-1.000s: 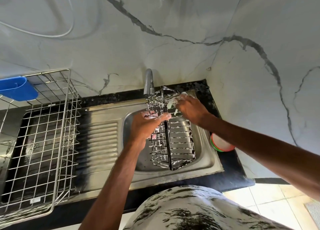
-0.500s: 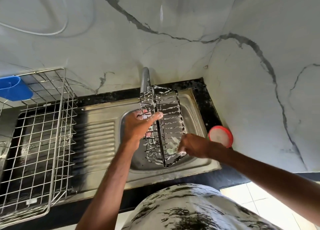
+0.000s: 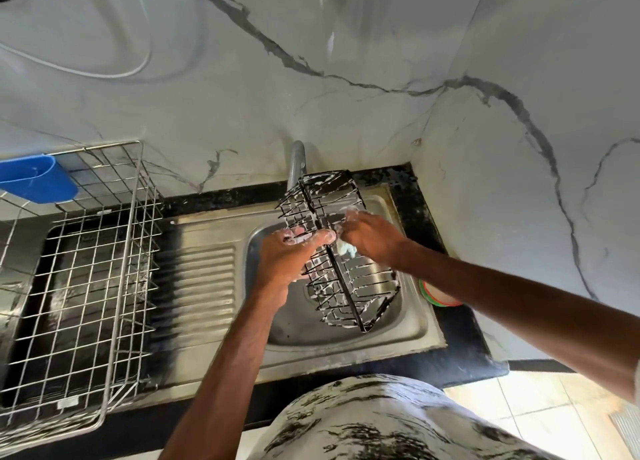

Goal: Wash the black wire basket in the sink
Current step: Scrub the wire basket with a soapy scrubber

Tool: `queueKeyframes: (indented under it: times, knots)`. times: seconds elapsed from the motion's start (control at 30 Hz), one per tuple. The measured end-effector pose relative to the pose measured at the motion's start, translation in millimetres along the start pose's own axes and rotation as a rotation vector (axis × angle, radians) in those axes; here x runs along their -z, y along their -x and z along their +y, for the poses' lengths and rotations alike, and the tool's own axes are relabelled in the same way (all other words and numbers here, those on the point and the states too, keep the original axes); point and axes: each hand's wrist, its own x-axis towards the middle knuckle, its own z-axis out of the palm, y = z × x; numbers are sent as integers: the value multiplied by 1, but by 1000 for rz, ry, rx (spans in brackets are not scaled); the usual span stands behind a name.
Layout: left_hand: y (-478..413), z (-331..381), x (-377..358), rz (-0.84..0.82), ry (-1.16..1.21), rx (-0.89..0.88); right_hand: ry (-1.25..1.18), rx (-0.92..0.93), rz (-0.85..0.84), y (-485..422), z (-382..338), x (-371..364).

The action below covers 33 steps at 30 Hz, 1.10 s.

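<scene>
Right hand (image 3: 372, 239), sponge (image 3: 347, 250) higher on basket (image 3: 347, 293)

A single wide-angle view, worn on the person's head, looks forward and steeply down from close above the sink (image 3: 298, 328), which sits just right of centre. The wall (image 3: 242, 95) fills 12 o'clock, its lines bowed by the lens. A drying rack (image 3: 86, 286) lies at 9 o'clock, floor tiles (image 3: 540, 411) at 4 o'clock, and the wearer's shirt (image 3: 381, 421) at 6 o'clock.
</scene>
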Motion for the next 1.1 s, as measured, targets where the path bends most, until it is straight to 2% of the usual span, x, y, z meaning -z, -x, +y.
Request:
queueKeyframes:
  times: [0.03, 0.1, 0.23, 0.33, 0.43, 0.53, 0.67, 0.8, 0.9, 1.0, 1.1]
  knots:
    - [0, 0, 1, -9, -9, 14, 40, 10, -64, -4, 4, 6]
    - [0, -3, -1, -25, -31, 17, 67, -63, -60, -15, 11, 13]
    - [5, -8, -7, -50, -47, 40, 125, -48, -99, -19, 19, 13]
    - [4, -11, -9, -44, -49, 22, 122, -67, -17, -1, 10, 6]
    - [3, -12, -8, -42, -37, 30, 252, -65, 95, 24, -4, -24]
    - [4, -11, -9, -42, -38, 21, 222, -31, -23, 40, -15, -32]
    - [6, -8, -8, -40, -38, 1, -64, -20, -48, 53, -29, -31]
    - [2, -4, -3, -31, -27, 9, -239, 117, -220, 75, -37, -36]
    - [3, -5, 0, -39, -62, 19, -524, -110, -263, 73, -32, -32]
    - [9, -11, 0, -68, -20, 57, -754, -400, -101, 57, -24, -27]
    - [16, -18, -5, -103, 26, 69, -757, -637, 70, 37, -18, -27]
